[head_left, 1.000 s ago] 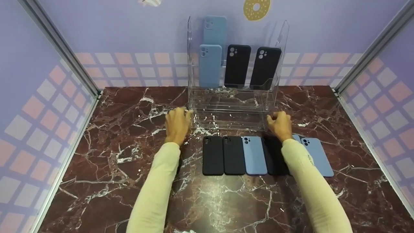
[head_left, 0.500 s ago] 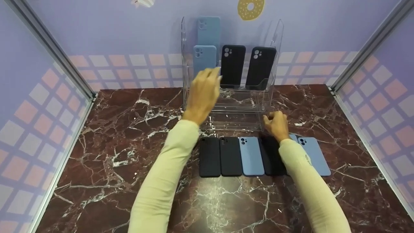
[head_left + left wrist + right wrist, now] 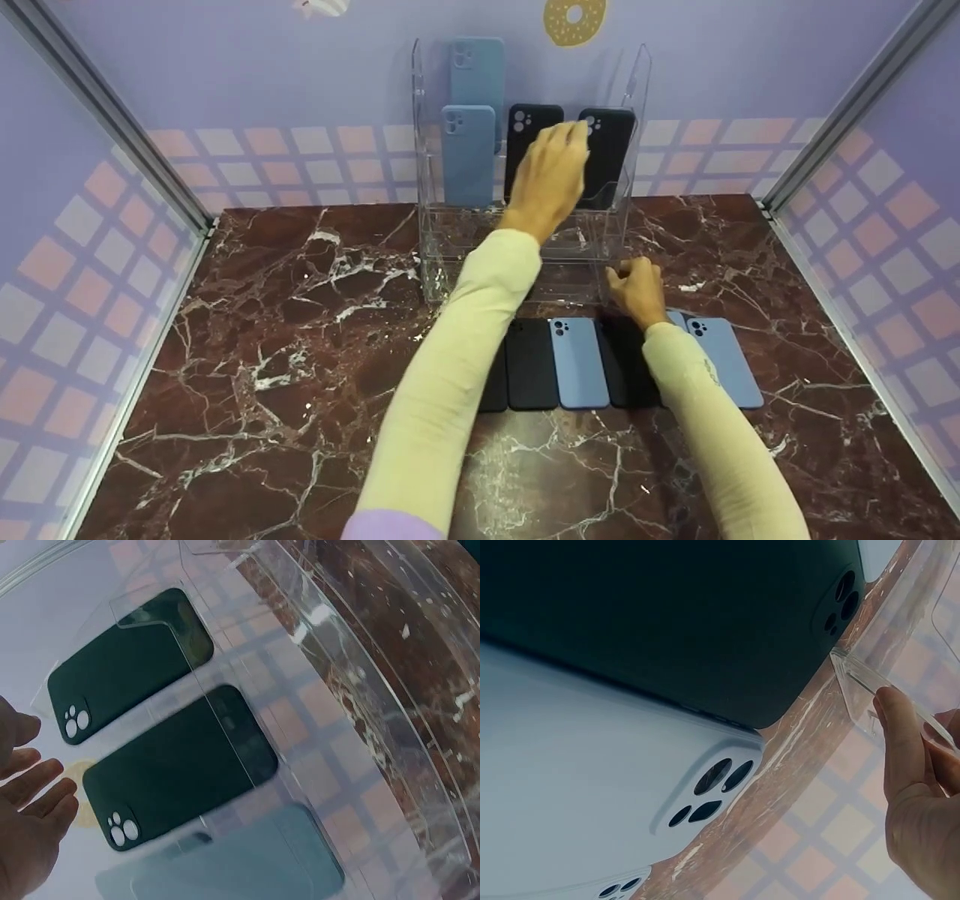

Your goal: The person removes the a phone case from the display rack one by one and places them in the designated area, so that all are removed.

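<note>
A clear acrylic display stand (image 3: 517, 294) stands at the back. Its upper tier holds a blue phone case (image 3: 469, 161) on the left, a black phone case (image 3: 523, 124) in the middle and another black phone case (image 3: 611, 165) on the right. Over the two black cases hovers my left hand (image 3: 549, 174), empty; the left wrist view shows its fingers (image 3: 45, 799) loosely extended, apart from the cases. My right hand (image 3: 637, 289) pinches the stand's lower right side edge, with thumb and fingers on the clear sheet (image 3: 870, 686) in the right wrist view.
In front of the stand lies a row of black and blue phone cases, among them a blue case (image 3: 581, 367) and another blue case (image 3: 726, 364); my arms cover parts of it. A further blue case (image 3: 478, 71) stands on the top tier. Patterned walls enclose the marble-look tabletop (image 3: 285, 420).
My left hand has left the stand's lower left side and swept up and right, past the blue case, to the black cases. The right hand stays at the stand's right edge.
</note>
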`<state>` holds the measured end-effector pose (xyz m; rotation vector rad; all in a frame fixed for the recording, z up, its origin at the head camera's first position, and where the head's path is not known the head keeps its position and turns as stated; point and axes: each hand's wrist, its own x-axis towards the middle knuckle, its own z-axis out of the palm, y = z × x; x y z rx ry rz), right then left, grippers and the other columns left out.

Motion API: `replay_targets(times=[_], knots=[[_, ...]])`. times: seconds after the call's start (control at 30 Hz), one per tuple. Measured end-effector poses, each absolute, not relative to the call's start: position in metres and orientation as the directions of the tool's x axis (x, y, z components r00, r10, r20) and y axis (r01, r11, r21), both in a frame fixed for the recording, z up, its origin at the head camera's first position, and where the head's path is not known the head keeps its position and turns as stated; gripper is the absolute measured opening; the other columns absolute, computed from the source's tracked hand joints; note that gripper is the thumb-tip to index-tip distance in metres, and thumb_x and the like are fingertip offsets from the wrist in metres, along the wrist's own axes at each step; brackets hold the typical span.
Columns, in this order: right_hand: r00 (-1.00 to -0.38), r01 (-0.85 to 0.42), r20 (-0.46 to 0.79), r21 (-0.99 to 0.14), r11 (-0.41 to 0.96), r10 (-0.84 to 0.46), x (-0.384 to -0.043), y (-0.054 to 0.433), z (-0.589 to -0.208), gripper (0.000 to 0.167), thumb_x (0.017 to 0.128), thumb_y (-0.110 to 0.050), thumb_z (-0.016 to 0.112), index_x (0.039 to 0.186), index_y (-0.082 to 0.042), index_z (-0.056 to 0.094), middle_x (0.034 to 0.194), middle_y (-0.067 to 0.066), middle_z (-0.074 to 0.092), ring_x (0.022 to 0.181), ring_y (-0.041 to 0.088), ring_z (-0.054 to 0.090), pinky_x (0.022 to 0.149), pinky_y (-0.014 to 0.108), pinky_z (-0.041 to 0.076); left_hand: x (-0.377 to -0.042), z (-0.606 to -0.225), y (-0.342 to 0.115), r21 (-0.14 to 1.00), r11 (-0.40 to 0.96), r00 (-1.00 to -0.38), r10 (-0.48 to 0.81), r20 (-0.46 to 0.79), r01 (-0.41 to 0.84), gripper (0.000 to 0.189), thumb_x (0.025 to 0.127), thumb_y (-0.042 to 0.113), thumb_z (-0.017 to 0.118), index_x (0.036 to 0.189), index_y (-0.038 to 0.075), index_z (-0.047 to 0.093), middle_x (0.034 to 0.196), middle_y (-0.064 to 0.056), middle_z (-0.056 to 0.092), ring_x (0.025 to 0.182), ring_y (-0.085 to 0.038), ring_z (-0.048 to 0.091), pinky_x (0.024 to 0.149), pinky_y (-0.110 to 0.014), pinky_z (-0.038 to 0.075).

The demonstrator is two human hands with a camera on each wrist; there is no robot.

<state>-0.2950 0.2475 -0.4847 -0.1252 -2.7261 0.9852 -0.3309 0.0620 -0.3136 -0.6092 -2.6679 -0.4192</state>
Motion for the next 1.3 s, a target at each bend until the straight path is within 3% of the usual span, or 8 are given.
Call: replay_targets(times=[0.13, 0.37, 0.53, 0.67, 0.77, 0.9, 1.1, 1.3], knots=[[-0.967, -0.003, 0.198, -0.641, 0.768, 0.162, -0.293, 0.248, -0.484, 0.031, 0.093, -0.013, 0.065, 0.065, 0.001, 0.061, 0.076, 0.021, 0.07, 0.068, 0.035, 0.059, 0.07, 0.05, 0.048, -0.336, -0.311, 0.076, 0.15, 0.878, -0.841, 0.369, 0.396, 0.455, 0.05, 0.106, 0.011, 0.046, 0.155, 0.003, 0.036, 0.158, -0.014, 0.04, 0.146, -0.028, 0.036, 0.121, -0.032, 0.021], [-0.972, -0.002, 0.178, -0.654, 0.756, 0.152, -0.291, 0.241, -0.484, 0.026, 0.093, -0.013, 0.066, 0.076, 0.007, 0.069, 0.08, 0.023, 0.071, 0.071, 0.036, 0.061, 0.074, 0.052, 0.05, -0.346, -0.312, 0.074, 0.08, 0.902, -0.858, 0.372, 0.354, 0.424, 0.06, 0.104, 0.01, 0.048, 0.159, 0.003, 0.025, 0.165, -0.013, 0.026, 0.153, -0.028, 0.022, 0.124, -0.036, 0.01], [-0.971, -0.027, 0.197, -0.649, 0.761, 0.133, -0.292, 0.239, -0.483, 0.026, 0.092, -0.012, 0.066, 0.074, 0.007, 0.069, 0.078, 0.022, 0.071, 0.068, 0.034, 0.06, 0.071, 0.051, 0.051, -0.35, -0.311, 0.069, 0.046, 0.913, -0.885, 0.38, 0.27, 0.406, 0.067, 0.104, 0.014, 0.049, 0.161, 0.004, 0.016, 0.168, -0.01, 0.016, 0.155, -0.026, 0.011, 0.124, -0.036, 0.001], [-0.971, -0.045, 0.209, -0.645, 0.763, 0.119, -0.292, 0.238, -0.483, 0.026, 0.092, -0.01, 0.066, 0.074, 0.007, 0.07, 0.077, 0.022, 0.072, 0.066, 0.032, 0.059, 0.069, 0.049, 0.05, -0.349, -0.312, 0.07, 0.026, 0.911, -0.892, 0.396, 0.217, 0.411, 0.073, 0.103, 0.018, 0.053, 0.162, 0.004, 0.013, 0.169, -0.01, 0.015, 0.155, -0.025, 0.012, 0.124, -0.036, 0.0], [-0.97, -0.044, 0.21, -0.641, 0.766, 0.12, -0.292, 0.238, -0.483, 0.027, 0.091, -0.01, 0.066, 0.068, 0.004, 0.067, 0.072, 0.018, 0.07, 0.063, 0.029, 0.056, 0.064, 0.044, 0.048, -0.347, -0.311, 0.071, 0.022, 0.909, -0.882, 0.397, 0.254, 0.416, 0.071, 0.102, 0.017, 0.054, 0.161, 0.005, 0.017, 0.166, -0.011, 0.024, 0.153, -0.025, 0.021, 0.124, -0.036, 0.005], [-0.97, -0.039, 0.21, -0.639, 0.768, 0.126, -0.291, 0.239, -0.482, 0.034, 0.092, -0.01, 0.065, 0.06, -0.003, 0.058, 0.066, 0.014, 0.066, 0.059, 0.026, 0.052, 0.06, 0.041, 0.043, -0.346, -0.31, 0.071, 0.045, 0.899, -0.846, 0.393, 0.36, 0.436, 0.063, 0.101, 0.009, 0.054, 0.158, 0.005, 0.029, 0.155, -0.012, 0.04, 0.142, -0.024, 0.04, 0.122, -0.033, 0.02], [-0.969, -0.037, 0.21, -0.648, 0.761, 0.131, -0.292, 0.237, -0.48, 0.029, 0.092, -0.009, 0.066, 0.065, 0.001, 0.063, 0.07, 0.017, 0.068, 0.062, 0.028, 0.054, 0.063, 0.043, 0.046, -0.345, -0.308, 0.066, 0.224, 0.831, -0.796, 0.356, 0.489, 0.509, 0.033, 0.106, 0.012, 0.051, 0.137, 0.006, 0.062, 0.133, -0.008, 0.056, 0.113, -0.022, 0.063, 0.098, -0.024, 0.049], [-0.97, -0.044, 0.208, -0.651, 0.758, 0.123, -0.291, 0.234, -0.48, 0.028, 0.092, -0.009, 0.065, 0.067, 0.004, 0.065, 0.071, 0.018, 0.068, 0.064, 0.03, 0.055, 0.065, 0.045, 0.047, -0.344, -0.304, 0.061, 0.348, 0.786, -0.814, 0.311, 0.491, 0.511, 0.03, 0.102, 0.021, 0.059, 0.128, 0.01, 0.07, 0.125, -0.005, 0.066, 0.113, -0.02, 0.066, 0.093, -0.02, 0.051]])
